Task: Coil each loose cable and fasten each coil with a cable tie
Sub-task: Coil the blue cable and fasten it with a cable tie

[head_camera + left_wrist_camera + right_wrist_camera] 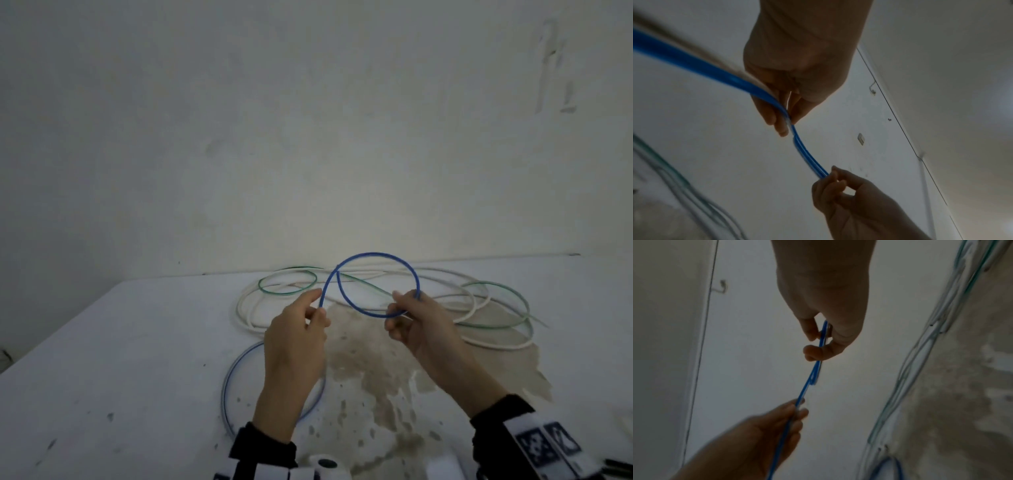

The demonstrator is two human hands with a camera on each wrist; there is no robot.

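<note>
A blue cable [376, 255] is lifted off the table and forms one round loop between my hands. My left hand [317, 308] pinches it at the loop's left side, just below where the strands cross. My right hand [402, 305] pinches the loop's lower right part. From my left hand the cable runs down to a wide loop [227, 377] lying on the table. In the left wrist view my left hand [787, 118] nips the blue cable [812, 159]. The right wrist view has my right hand [822, 340] curled round the blue cable [807, 384].
A long white cable [246, 318] and a thin green cable [287, 284] lie in loose tangled loops behind my hands. The white table [137, 342] has a brownish stain [376, 359] in the middle. A wall stands right behind it. Thin dark items [616, 474] lie at the bottom right edge.
</note>
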